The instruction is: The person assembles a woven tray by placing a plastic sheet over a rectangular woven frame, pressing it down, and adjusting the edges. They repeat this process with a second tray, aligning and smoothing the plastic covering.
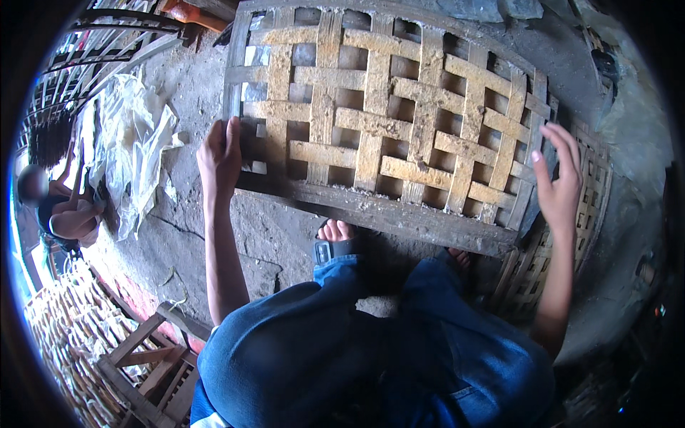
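A woven slat panel [371, 132] in a weathered wooden frame is tilted up in front of me, its strips speckled with pale brown residue. Around the frame's left edge, my left hand [220, 157] is closed, its thumb lying along the wood. My right hand [560, 175] is beside the right edge, thumb and fingers apart. I cannot tell whether its fingertips touch the wood. Beneath and to the right of the panel, a second woven lattice [589, 200] is partly hidden by it and my right arm.
Crumpled clear plastic sheeting [132, 143] lies on the concrete floor at the left. A person [61, 207] crouches beyond it. A wooden stand [157, 364] is at the lower left, beside many pale rod-like pieces [64, 342]. Slatted racks [100, 50] stand at the upper left.
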Demonstrator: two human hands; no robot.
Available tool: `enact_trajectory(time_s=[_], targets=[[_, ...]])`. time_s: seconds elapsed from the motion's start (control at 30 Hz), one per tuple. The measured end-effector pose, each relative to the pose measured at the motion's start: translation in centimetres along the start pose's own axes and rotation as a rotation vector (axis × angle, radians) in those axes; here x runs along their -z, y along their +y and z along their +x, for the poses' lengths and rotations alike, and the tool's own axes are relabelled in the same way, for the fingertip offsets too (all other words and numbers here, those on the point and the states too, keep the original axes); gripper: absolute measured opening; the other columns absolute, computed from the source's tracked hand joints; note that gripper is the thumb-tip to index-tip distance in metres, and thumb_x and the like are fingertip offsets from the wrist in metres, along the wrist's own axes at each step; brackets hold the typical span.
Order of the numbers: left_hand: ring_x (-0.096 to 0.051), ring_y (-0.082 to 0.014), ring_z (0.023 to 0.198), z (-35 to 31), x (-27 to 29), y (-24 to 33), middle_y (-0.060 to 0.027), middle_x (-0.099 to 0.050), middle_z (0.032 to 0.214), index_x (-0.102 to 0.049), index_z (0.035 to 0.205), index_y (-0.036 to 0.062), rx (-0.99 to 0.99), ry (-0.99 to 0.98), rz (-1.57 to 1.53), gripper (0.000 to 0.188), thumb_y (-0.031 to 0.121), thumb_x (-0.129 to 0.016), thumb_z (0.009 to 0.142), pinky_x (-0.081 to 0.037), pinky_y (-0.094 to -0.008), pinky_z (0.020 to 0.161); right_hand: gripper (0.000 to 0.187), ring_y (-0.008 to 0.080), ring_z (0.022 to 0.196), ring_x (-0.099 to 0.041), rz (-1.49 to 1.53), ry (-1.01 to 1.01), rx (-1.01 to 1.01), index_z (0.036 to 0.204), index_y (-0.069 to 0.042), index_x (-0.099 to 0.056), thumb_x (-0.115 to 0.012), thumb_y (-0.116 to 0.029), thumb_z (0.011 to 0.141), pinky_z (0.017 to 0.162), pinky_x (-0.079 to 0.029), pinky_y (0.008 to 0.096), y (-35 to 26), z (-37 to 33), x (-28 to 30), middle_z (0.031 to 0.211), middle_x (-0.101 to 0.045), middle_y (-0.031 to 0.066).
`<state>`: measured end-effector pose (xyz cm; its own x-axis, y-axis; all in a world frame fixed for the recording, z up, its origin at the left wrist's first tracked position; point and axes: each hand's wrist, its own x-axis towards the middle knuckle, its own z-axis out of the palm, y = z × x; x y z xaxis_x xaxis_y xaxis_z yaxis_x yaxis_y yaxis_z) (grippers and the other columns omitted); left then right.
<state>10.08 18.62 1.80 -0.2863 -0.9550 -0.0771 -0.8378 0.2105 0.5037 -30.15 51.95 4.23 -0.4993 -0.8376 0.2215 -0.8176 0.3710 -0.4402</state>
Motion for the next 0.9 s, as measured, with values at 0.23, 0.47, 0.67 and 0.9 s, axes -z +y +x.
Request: enact_trajectory(time_s=[0.23,0.47,0.67,0.9], targets=[[-0.065,-0.0338,0.103,-0.4,-0.2,-1.0,-0.0171,-0.067,0.114,-0.066,0.124,0.0026,-0.376,0.214,0.216,0.035,0.025,-0.069,0.097,-0.051,-0.0435,0.09,0.036,0.026,0.11,-0.059,0.137,-0.256,0.303,0.12,-0.011,-0.073,-0.076,-0.011,0.084,0.097,-0.047,0.0397,-7.3,0.1,-1.7,0.117,-0.065,0.0073],[-0.056,-0.0326,0.123,-5.6,-1.7,2.5,-0.0145,-0.06,0.131,-0.065,0.126,0.0109,-0.609,0.143,0.054,0.04,0.016,-0.074,0.088,-0.043,-0.048,0.105,0.045,0.0245,0.11,-0.052,0.248,-0.338,0.613,0.121,-0.017,-0.074,-0.076,-0.007,0.077,0.096,-0.041,0.0397,-11.8,1.4,-8.3,0.116,-0.061,0.0034],[-0.054,-0.034,0.125,-8.6,-4.9,2.2,-0.0125,-0.059,0.135,-0.065,0.127,0.0126,-0.621,0.127,0.156,0.048,0.008,-0.076,0.081,-0.043,-0.0472,0.105,0.033,0.019,0.106,-0.053,0.284,-0.446,0.669,0.111,-0.018,-0.079,-0.069,-0.006,0.083,0.094,-0.041,0.0377,-14.4,1.6,-11.8,0.11,-0.06,-0.0002],[-0.053,-0.0306,0.124,-8.2,-5.9,1.5,-0.0074,-0.06,0.135,-0.069,0.125,0.0181,-0.642,0.174,0.196,0.037,0.02,-0.071,0.088,-0.038,-0.0452,0.105,0.029,0.018,0.101,-0.055,0.49,-0.514,0.677,0.105,-0.015,-0.08,-0.071,-0.004,0.08,0.091,-0.044,0.0362,-13.0,2.3,-13.0,0.109,-0.06,0.0002]])
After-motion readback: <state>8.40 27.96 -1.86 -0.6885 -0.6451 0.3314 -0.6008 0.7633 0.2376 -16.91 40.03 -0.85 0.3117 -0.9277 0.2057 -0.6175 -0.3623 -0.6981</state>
